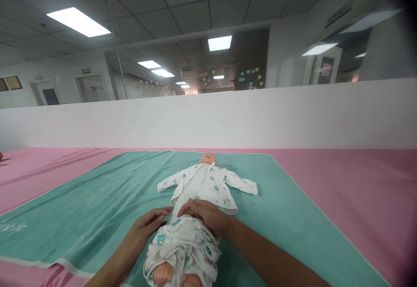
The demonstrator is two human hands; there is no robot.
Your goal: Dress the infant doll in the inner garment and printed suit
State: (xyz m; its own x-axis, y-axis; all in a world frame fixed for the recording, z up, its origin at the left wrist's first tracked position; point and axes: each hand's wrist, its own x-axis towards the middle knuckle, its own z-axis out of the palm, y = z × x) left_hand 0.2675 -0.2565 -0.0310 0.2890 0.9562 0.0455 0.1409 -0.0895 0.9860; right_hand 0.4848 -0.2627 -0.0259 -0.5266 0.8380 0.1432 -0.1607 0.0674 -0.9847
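A baby doll [208, 158] lies on its back on a teal towel [97, 209], head away from me. It wears a white printed jacket [208, 185] and matching printed trousers [184, 245]; its bare feet show at the bottom edge. My left hand [148, 226] rests at the doll's waist on the left side, fingers stretched toward the trousers' top. My right hand [205, 215] lies flat across the waist, fingers together, over the jacket hem and the waistband. Neither hand plainly grips anything.
The towel lies on a pink-covered surface [358, 183] that runs left and right. A low white wall [228, 117] stands just behind it. Beyond are ceiling lights, doors and a wall with heart shapes.
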